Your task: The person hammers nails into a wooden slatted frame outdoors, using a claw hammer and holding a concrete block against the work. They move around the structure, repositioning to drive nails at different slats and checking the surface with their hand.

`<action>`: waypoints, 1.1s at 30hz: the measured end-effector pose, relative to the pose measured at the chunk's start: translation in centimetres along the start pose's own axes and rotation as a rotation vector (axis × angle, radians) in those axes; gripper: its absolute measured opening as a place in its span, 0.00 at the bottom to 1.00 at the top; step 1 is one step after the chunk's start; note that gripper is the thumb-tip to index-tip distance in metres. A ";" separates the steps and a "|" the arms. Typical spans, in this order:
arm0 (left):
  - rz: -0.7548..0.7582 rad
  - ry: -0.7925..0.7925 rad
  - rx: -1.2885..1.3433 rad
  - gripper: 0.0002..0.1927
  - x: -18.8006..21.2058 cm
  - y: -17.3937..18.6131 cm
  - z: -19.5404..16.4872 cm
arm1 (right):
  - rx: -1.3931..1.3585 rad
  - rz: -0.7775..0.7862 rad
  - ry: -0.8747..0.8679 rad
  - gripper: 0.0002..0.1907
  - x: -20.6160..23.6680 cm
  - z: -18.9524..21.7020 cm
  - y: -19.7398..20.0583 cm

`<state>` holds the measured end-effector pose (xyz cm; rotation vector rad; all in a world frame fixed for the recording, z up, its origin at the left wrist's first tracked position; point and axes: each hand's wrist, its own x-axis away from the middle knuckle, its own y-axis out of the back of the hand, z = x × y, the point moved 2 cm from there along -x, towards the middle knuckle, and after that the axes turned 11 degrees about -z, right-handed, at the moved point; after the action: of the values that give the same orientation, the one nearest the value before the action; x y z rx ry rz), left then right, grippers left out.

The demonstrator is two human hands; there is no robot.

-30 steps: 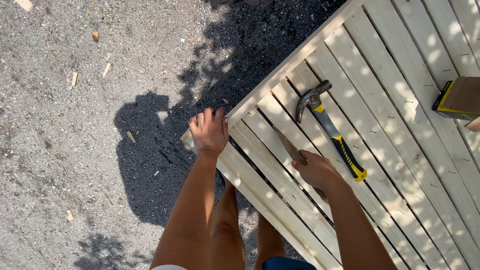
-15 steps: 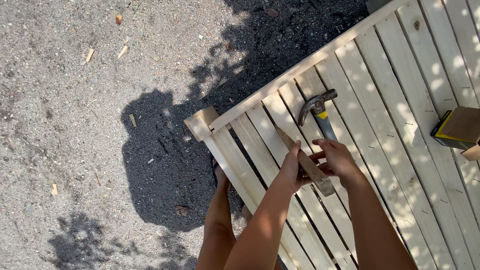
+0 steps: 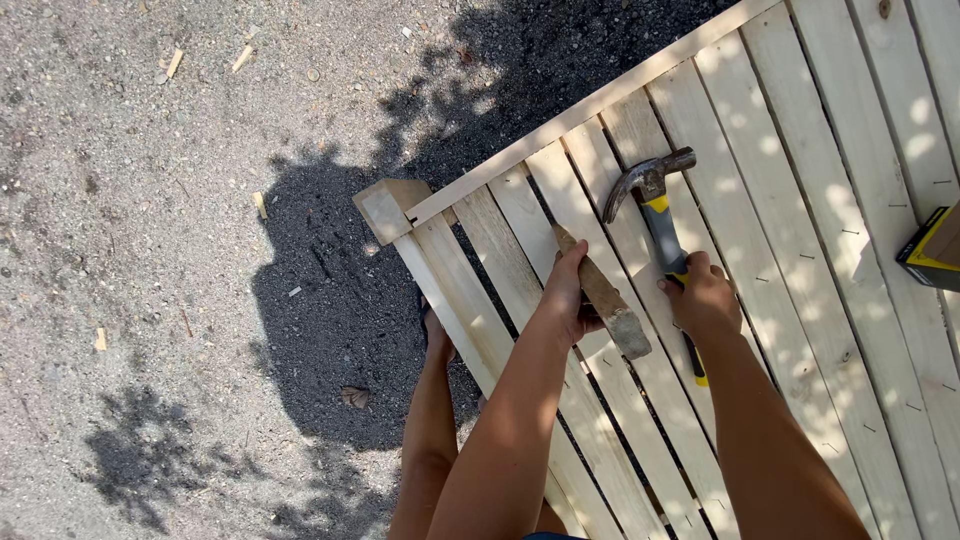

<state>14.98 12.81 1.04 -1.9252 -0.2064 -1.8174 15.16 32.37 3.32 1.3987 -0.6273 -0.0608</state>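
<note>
A pale wooden slatted panel (image 3: 790, 190) lies on gravel ground, its corner block (image 3: 385, 207) at the left. My left hand (image 3: 567, 295) grips a short weathered wooden stake (image 3: 605, 295) that rests slanted across the slats, its thick end toward me. My right hand (image 3: 705, 300) closes around the black-and-yellow handle of a claw hammer (image 3: 655, 200), whose steel head lies on the slats further away. The two hands are side by side, a slat's width apart.
A yellow-and-black box-shaped object (image 3: 932, 250) sits at the right edge on the panel. Grey gravel (image 3: 150, 250) with scattered wood chips spreads to the left, partly in shadow. My legs (image 3: 430, 440) show below the panel's near edge.
My left hand left the panel's corner and took hold of the stake. My right hand let go of the stake and moved over to grip the hammer handle.
</note>
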 end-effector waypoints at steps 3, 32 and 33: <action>-0.003 -0.002 0.027 0.41 -0.5 -0.2 -0.3 | 0.009 -0.015 0.069 0.24 -0.3 0.1 -0.3; -0.021 -0.658 -0.818 0.59 11.9 -1.5 -1.9 | -0.844 0.459 -0.396 0.17 24.5 0.0 -11.1; -0.026 -0.735 -0.874 0.59 12.5 -1.4 -1.9 | -0.844 0.434 -0.285 0.16 23.5 1.8 -11.2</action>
<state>13.98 10.51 13.53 -3.1467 0.4053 -1.1892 37.59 19.14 1.81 0.4252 -0.9854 -0.1591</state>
